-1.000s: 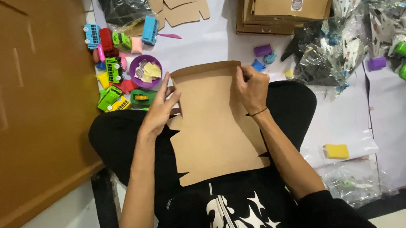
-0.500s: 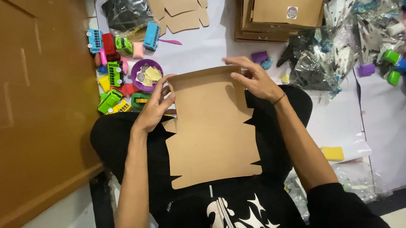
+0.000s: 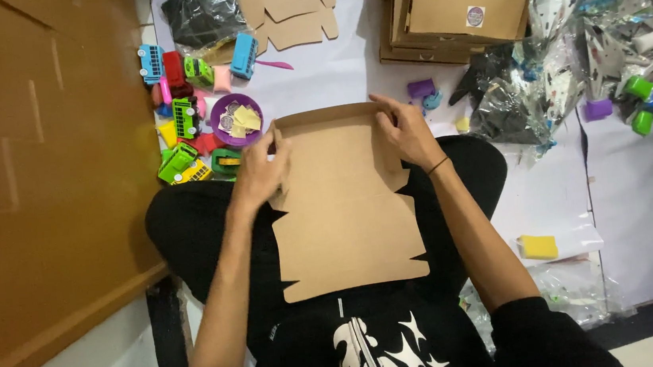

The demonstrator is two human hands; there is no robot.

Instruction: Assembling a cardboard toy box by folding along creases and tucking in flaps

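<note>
A flat brown cardboard box blank point(image 3: 345, 213) with notched side flaps lies across my lap. My left hand point(image 3: 260, 174) presses on its upper left edge, fingers curled over the flap. On the upper right part, my right hand point(image 3: 404, 132) grips the far edge with the thumb underneath; a thin dark band circles that wrist. Both hands hold the same sheet.
Small colourful toy vehicles point(image 3: 180, 118) and a purple bowl point(image 3: 235, 120) of stickers sit at the left. More cardboard blanks point(image 3: 290, 7) and folded boxes point(image 3: 461, 3) lie ahead. Crinkled clear bags point(image 3: 540, 83) with toys lie to the right. A yellow block point(image 3: 538, 247) rests near my right arm.
Both hands slid up to the far edge of the cardboard, and the right hand moved to the top right corner. The sheet shifted slightly in my lap.
</note>
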